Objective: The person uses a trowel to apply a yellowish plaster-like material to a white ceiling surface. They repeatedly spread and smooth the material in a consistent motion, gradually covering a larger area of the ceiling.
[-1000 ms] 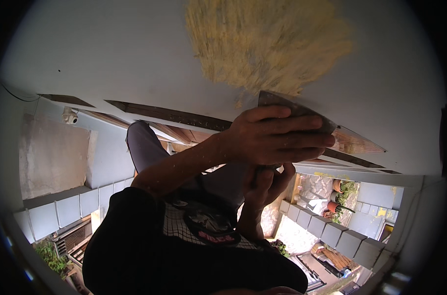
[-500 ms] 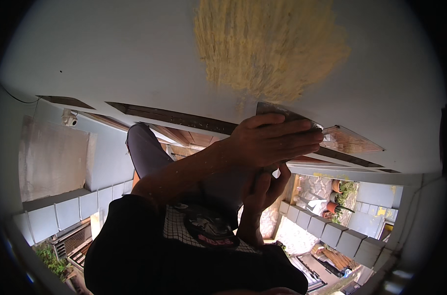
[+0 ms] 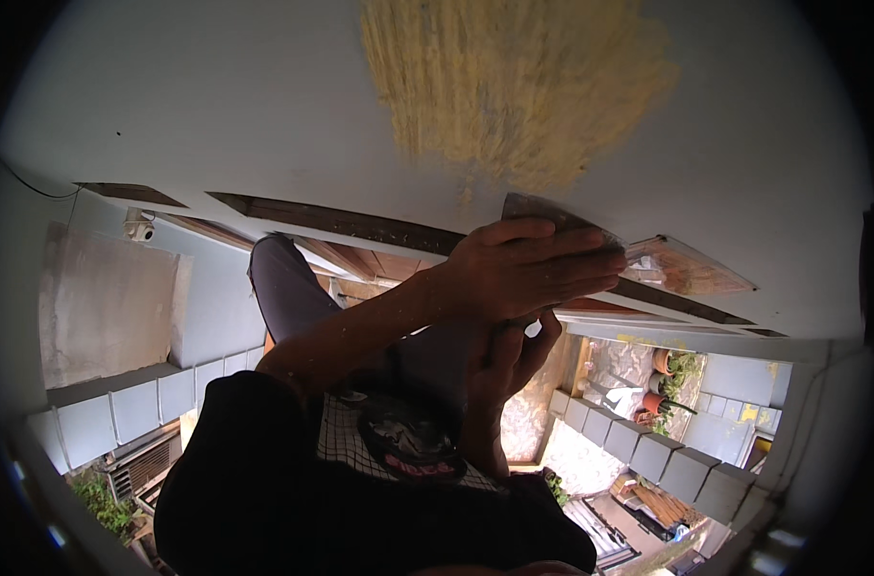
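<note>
Across a wide dark scraper blade (image 3: 533, 204) lies my left hand (image 3: 533, 269), its fingers nearly straight and close together, gripping the flat of the tool. The blade's upper edge meets the pale painted surface (image 3: 264, 106), just below a streaky yellow patch of filler (image 3: 514, 96). Just under it, my right hand (image 3: 516, 350) has bent fingers around the lower part of the scraper. The handle is mostly hidden by my hands and shadow, so its shape cannot be made out.
A framed flat panel (image 3: 691, 267) sits right of the blade. Dark narrow recesses (image 3: 360, 230) run across the pale surface. My raised knee (image 3: 279, 274) is at left. A small white camera (image 3: 139, 227) hangs further left. Potted plants (image 3: 654, 403) and tiled ledges (image 3: 624, 442) are lower right.
The yellow patch now lies slightly higher and further left in view. Both hands keep their hold on the scraper, with only a small shift leftward.
</note>
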The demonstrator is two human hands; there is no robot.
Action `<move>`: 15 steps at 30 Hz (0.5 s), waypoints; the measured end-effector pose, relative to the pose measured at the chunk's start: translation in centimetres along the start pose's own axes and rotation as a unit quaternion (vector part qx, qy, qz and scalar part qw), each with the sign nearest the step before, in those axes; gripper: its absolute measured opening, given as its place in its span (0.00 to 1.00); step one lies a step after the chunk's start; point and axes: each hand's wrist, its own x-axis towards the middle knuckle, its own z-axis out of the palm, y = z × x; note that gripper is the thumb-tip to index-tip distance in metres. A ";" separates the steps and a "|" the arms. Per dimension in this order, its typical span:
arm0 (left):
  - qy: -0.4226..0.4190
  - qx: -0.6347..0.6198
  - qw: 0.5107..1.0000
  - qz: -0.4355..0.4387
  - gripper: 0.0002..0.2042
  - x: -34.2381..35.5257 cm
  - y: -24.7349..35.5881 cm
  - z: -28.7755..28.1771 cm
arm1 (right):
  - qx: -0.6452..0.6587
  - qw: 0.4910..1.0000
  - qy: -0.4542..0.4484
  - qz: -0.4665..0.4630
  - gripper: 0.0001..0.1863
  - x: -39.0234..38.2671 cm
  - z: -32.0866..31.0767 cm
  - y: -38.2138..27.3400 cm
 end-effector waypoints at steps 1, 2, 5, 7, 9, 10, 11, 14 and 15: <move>-0.005 0.008 1.000 -0.007 0.17 -0.1 0.1 -0.1 | -0.005 1.000 0.003 -0.001 0.13 0.3 0.4 -0.2; -0.009 0.016 1.000 -0.014 0.17 -0.3 0.6 -0.3 | -0.008 1.000 0.000 -0.005 0.13 0.5 0.5 -0.1; -0.027 0.041 0.999 0.010 0.17 -0.3 -0.7 -0.7 | 0.042 0.998 -0.002 0.036 0.14 -0.1 1.3 0.3; -0.058 0.039 0.997 0.035 0.18 0.2 -1.1 -1.1 | 0.149 0.979 0.041 0.134 0.17 -0.5 2.1 -0.1; -0.070 0.017 0.997 0.029 0.18 -0.1 -0.3 -1.1 | 0.172 0.970 0.033 0.169 0.19 -1.2 1.4 -0.8; -0.075 0.026 0.996 0.029 0.18 -0.5 -0.1 -0.9 | 0.199 0.966 0.039 0.163 0.19 -0.3 1.5 -0.9; -0.080 0.035 0.996 0.030 0.18 -0.5 -0.1 -0.8 | 0.226 0.960 0.049 0.159 0.20 0.3 1.7 -1.1; -0.050 0.069 0.995 0.052 0.17 -0.2 -1.1 -0.3 | 0.108 0.991 0.050 0.063 0.19 -0.1 2.3 0.0; -0.071 0.060 0.995 0.042 0.17 -0.5 -0.7 -0.4 | 0.226 0.955 0.043 0.189 0.19 -0.4 1.8 -0.8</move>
